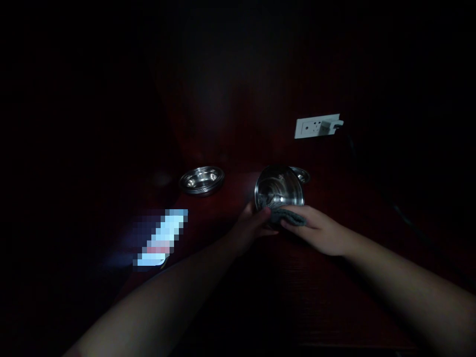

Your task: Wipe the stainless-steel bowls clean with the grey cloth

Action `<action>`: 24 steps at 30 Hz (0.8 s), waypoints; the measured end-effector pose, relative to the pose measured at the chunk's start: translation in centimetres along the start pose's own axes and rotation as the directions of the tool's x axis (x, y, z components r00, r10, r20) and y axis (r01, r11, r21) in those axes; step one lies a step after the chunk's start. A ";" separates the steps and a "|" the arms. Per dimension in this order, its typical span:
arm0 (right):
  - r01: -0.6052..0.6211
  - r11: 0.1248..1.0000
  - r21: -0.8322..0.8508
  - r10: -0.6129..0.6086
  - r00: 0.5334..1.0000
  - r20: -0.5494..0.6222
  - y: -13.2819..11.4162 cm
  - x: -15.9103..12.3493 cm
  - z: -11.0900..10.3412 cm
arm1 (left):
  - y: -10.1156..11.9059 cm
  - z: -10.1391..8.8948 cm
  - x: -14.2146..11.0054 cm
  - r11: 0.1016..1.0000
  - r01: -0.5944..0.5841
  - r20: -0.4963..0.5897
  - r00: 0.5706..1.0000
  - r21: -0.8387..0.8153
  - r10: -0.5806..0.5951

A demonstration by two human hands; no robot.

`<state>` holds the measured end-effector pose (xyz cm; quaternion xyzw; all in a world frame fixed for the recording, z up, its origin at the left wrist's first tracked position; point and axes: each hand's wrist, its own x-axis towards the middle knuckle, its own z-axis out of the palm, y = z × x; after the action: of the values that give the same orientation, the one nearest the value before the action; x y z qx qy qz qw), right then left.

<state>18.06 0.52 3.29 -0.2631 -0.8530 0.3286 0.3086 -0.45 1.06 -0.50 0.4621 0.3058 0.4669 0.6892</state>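
Observation:
A shiny steel bowl (282,188) is tilted on its side, its mouth turned toward me. My left hand (251,228) is closed on its lower left rim, thumb on the inside edge. In my right hand (320,230) a dark grey-green cloth (288,216) is pinched, and part of it lies over the bowl's near rim and reaches inside. My right fingertips are partly hidden by the bowl and the cloth.
To the left stands a stack of steel bowls (203,179). Behind the tilted bowl another steel dish (300,174) shows in part. A lit, blurred-out screen (163,238) glows beside my left forearm. A white socket panel (316,126) with a plug is at the back right. The surroundings are very dark.

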 end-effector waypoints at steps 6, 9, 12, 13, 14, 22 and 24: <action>-0.027 0.992 0.120 0.019 0.998 0.067 -0.5 -0.2 0.5 | -0.6 0.1 0.5 0.996 0.093 0.059 0.994 0.008 -0.093; -0.023 0.994 0.103 0.015 0.997 0.077 -0.6 -0.2 0.5 | -0.7 0.1 0.5 0.995 0.095 0.054 0.994 0.003 -0.095; 0.000 1.000 0.032 -0.004 0.994 0.105 -0.5 -0.2 0.6 | -0.7 0.2 0.5 0.998 0.061 0.051 0.997 -0.034 -0.060; 0.011 1.000 0.000 -0.011 0.994 0.109 -0.5 -0.2 0.6 | -0.7 0.2 0.5 0.997 0.054 0.045 0.998 -0.048 -0.052; 0.019 0.999 -0.031 -0.015 0.994 0.112 -0.5 -0.2 0.6 | -0.7 0.2 0.5 0.997 0.052 0.038 0.998 -0.056 -0.050; 0.020 0.986 -0.164 0.002 0.991 0.133 -0.4 -0.1 0.2 | -1.1 -0.1 0.8 0.997 0.068 -0.010 0.998 -0.039 -0.068; 0.024 0.982 -0.190 0.001 0.991 0.133 -0.4 -0.1 0.1 | -1.1 -0.1 0.8 0.996 0.077 -0.005 0.997 -0.045 -0.077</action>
<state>17.99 0.14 3.50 -0.2643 -0.9006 0.2603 0.2265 0.18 1.72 -1.53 0.4329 0.3154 0.4482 0.7157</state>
